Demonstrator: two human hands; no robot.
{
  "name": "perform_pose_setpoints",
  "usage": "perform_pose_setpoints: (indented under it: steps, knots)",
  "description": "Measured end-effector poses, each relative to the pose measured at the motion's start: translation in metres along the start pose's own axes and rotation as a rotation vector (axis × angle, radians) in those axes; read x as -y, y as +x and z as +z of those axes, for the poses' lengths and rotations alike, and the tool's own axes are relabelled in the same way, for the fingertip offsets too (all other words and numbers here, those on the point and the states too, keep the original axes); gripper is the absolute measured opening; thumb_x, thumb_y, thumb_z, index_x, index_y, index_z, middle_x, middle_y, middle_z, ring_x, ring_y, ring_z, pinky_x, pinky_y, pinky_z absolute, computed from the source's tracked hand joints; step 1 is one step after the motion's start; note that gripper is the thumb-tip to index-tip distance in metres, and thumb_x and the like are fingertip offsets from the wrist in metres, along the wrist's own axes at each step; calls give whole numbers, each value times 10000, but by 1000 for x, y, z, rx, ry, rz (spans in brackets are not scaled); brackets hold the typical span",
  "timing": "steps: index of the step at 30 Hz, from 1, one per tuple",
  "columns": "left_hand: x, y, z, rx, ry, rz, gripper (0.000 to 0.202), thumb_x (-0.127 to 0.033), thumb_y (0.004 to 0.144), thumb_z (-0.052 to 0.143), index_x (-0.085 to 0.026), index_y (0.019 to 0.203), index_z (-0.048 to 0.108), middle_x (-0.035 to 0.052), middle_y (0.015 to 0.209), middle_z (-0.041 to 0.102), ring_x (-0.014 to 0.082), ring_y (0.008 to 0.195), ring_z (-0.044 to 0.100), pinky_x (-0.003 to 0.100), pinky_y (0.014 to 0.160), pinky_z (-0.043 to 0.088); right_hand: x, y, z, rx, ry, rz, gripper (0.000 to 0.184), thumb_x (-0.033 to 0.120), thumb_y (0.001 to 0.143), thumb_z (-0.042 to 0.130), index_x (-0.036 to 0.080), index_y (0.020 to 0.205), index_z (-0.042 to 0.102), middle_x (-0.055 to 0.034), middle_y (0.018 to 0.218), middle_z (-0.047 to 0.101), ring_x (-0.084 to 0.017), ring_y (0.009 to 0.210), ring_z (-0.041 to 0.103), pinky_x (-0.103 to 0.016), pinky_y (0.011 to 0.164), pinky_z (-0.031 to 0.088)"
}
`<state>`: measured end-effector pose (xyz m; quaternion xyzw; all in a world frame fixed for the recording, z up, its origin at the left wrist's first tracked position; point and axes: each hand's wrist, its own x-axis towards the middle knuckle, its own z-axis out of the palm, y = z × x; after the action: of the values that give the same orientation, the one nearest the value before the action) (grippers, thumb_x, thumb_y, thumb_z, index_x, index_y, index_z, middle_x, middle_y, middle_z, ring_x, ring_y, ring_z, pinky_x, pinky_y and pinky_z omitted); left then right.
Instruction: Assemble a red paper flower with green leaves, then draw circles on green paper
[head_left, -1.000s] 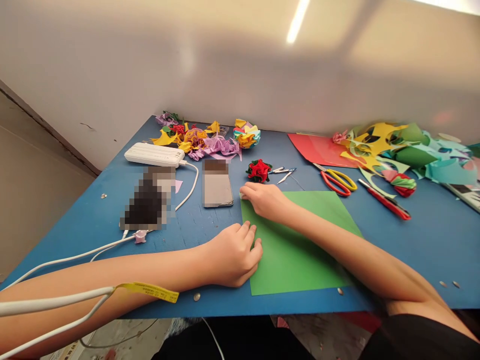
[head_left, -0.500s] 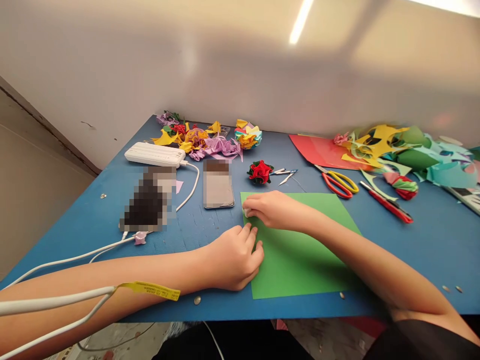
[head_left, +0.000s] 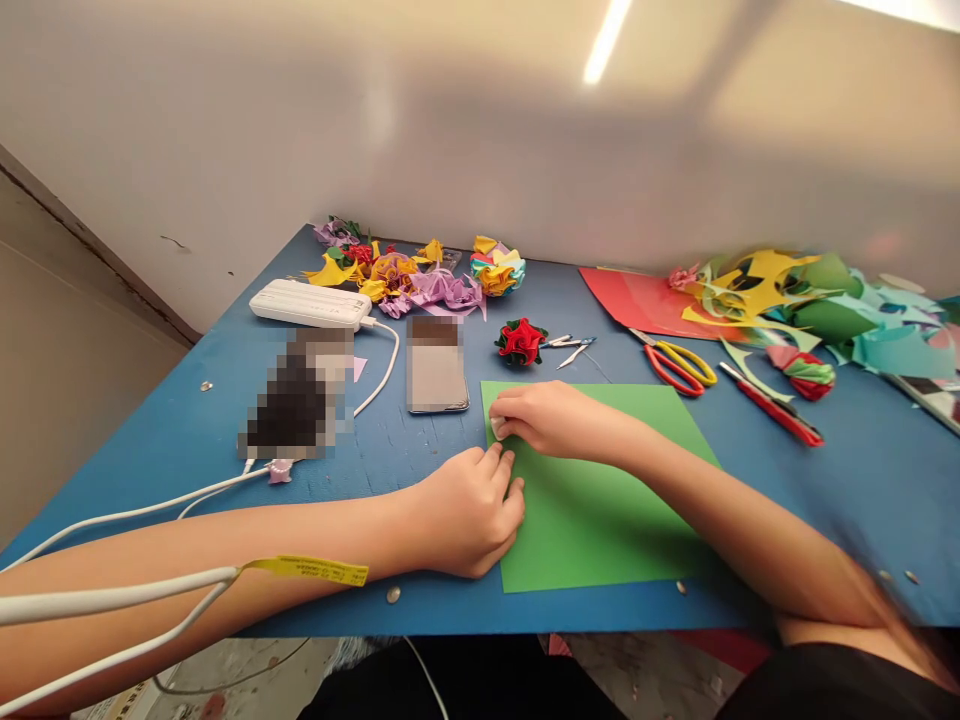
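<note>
A sheet of green paper (head_left: pixel 600 530) lies flat on the blue table, close to its front edge. At the sheet's upper left corner, my right hand (head_left: pixel 544 415) is closed, its fingertips pinching a small white piece (head_left: pixel 497 427) against the paper. Whether that piece is an eraser I cannot tell. My left hand (head_left: pixel 476 515) rests over the sheet's left edge, just below the right one. Its fingers are loosely bent and apart, with the tips touching the paper and nothing in them.
Behind the sheet lie a red paper flower (head_left: pixel 522 342), compasses (head_left: pixel 574 348), scissors (head_left: pixel 679 366) and a red cutter (head_left: pixel 772 405). Paper scraps (head_left: pixel 795 290) heap at the right. A phone (head_left: pixel 437 365), a power bank (head_left: pixel 311 304) and a white cable (head_left: pixel 112 607) are left.
My right hand has shifted very slightly to the right with the white piece. My left hand stays on the sheet's edge, and the view has tilted a little.
</note>
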<state>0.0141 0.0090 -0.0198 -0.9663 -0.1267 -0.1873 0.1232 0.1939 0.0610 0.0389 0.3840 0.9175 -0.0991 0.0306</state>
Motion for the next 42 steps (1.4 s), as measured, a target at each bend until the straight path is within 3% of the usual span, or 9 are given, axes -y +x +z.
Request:
perform_pose_setpoints:
  steps: [5, 9, 15, 17, 21, 26, 30, 33, 42]
  knots:
    - [0, 2, -1, -13, -10, 0, 356, -272, 811, 475, -17, 1005, 630, 280, 1045, 636, 377, 964, 632, 399, 659, 490, 1, 15, 22, -140, -63, 112, 142, 117, 843, 453, 183, 869, 576, -32, 884, 631, -121, 670, 525, -250, 516, 195]
    - [0, 3, -2, -38, -10, 3, 344, -260, 844, 434, -19, 981, 637, 275, 1014, 648, 367, 941, 644, 391, 639, 494, -4, 30, 39, -272, -72, 205, 227, 145, 914, 332, 141, 945, 557, -105, 919, 613, -174, 793, 538, -276, 548, 212]
    - [1, 0, 0, -22, -10, 2, 328, -260, 834, 460, -28, 1010, 610, 271, 1039, 639, 371, 982, 626, 400, 661, 497, -28, 20, 22, -399, 68, 318, 247, 285, 942, 324, 163, 1040, 515, -100, 1068, 595, -182, 887, 541, -262, 648, 308]
    - [1, 0, 0, -4, -4, 1, 320, -257, 842, 450, -34, 1016, 600, 267, 1048, 635, 365, 995, 620, 398, 665, 495, -41, 14, 11, -384, 132, 359, 274, 321, 934, 330, 152, 1003, 533, -105, 997, 609, -183, 839, 540, -268, 652, 322]
    - [2, 0, -3, 35, -13, -3, 308, -262, 858, 426, -59, 1031, 578, 243, 1055, 627, 341, 1000, 607, 384, 669, 488, -65, 11, -2, -143, 321, 303, 363, 489, 868, 436, 174, 908, 613, -4, 698, 596, -117, 603, 508, -228, 562, 343]
    - [5, 2, -7, 68, -91, -73, 236, -244, 864, 417, -103, 989, 560, 185, 1020, 605, 291, 989, 574, 373, 720, 467, -100, -3, -18, 0, 428, 362, 461, 573, 837, 430, 181, 979, 628, 1, 670, 594, -100, 540, 504, -224, 534, 362]
    - [8, 5, -9, 122, -167, -149, 195, -206, 867, 407, -131, 985, 544, 137, 992, 574, 251, 936, 547, 357, 722, 437, -141, -26, -28, -100, 369, 532, 427, 445, 799, 526, 163, 1116, 576, -38, 765, 615, -113, 550, 509, -255, 577, 380]
    - [8, 5, -8, 121, -160, -143, 184, -197, 867, 405, -128, 972, 539, 137, 973, 562, 244, 915, 532, 350, 711, 423, -168, -35, -23, -116, 364, 593, 447, 369, 740, 594, 160, 1135, 583, -42, 786, 620, -121, 559, 512, -279, 625, 399]
    - [5, 6, -8, 141, -81, -86, 169, -215, 862, 419, -118, 935, 538, 126, 904, 561, 235, 850, 521, 338, 669, 397, -191, -38, -4, -153, 531, 580, 535, 540, 662, 655, 176, 1052, 623, -22, 763, 592, -115, 618, 500, -246, 592, 403]
